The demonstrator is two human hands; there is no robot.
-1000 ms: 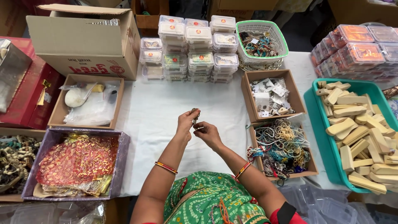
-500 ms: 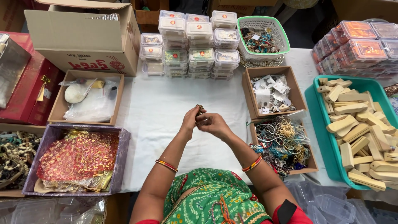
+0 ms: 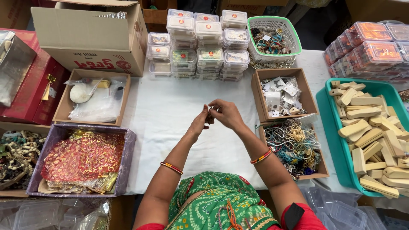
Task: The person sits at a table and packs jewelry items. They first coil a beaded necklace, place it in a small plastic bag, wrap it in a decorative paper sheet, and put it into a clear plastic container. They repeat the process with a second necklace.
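Note:
My left hand and my right hand meet above the white table, fingertips pinched together on a small thin piece of jewellery that is mostly hidden by the fingers. Both wrists wear bangles. Just right of my hands lies a cardboard box of tangled bangles and necklaces, with a box of small packets behind it.
Stacked clear plastic containers and a green basket stand at the back. A teal tray of wooden blocks is at the right. At the left sit a purple box of red pouches, a cardboard tray and a large carton.
My joined hands have shifted slightly away from my body and the fingers have reworked their pinch on the small piece. Nothing else on the table moved.

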